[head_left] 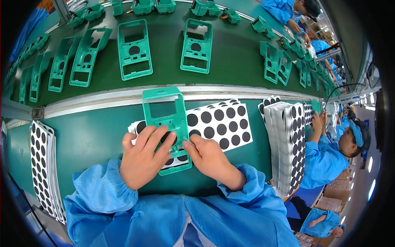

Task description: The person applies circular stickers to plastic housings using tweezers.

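A green plastic housing [163, 94] with large rectangular openings lies in front of me, over sheets of round black stickers [222, 123] on white backing. My left hand [144, 154] rests on its middle, fingers spread and fingertips pressing near a black disc that they partly cover. On the other side, my right hand [212, 159] is curled at the housing's right edge, thumb on top and the fingers mostly hidden. More black dots show through the lower opening of the housing.
Beyond a metal rail, a dark green conveyor belt [164, 49] carries several similar housings [135, 49]. A tall stack of sticker sheets [284, 144] stands right, another stack [43, 168] left. Co-workers in blue, including one person [325, 160], sit along the right side.
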`<state>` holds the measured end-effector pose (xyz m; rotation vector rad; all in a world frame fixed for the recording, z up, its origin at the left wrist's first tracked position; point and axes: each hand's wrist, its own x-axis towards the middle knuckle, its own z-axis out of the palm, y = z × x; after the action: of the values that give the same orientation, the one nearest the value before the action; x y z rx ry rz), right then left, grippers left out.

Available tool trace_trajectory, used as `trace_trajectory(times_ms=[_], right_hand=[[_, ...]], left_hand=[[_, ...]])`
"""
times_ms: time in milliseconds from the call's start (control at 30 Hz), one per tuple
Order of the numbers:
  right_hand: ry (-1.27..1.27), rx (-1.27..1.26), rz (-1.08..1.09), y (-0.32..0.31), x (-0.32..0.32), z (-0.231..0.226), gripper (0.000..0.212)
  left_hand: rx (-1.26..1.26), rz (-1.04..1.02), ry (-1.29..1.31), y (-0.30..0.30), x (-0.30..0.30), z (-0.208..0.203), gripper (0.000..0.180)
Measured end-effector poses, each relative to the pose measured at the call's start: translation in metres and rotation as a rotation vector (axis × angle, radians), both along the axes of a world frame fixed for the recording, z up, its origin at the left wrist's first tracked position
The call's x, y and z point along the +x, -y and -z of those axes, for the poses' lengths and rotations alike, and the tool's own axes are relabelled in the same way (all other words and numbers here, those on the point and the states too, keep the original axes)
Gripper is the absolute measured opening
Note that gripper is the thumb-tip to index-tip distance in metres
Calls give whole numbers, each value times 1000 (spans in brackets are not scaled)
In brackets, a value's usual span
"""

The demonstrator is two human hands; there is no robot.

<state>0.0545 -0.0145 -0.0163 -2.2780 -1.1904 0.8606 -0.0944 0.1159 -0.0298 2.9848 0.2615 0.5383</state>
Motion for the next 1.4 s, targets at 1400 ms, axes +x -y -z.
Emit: trace_trajectory(times_ms=[1400], right_hand=[[-461, 672, 463, -54, -13, 29, 20]], left_hand=[[-320, -23, -96, -30, -28, 12, 63]])
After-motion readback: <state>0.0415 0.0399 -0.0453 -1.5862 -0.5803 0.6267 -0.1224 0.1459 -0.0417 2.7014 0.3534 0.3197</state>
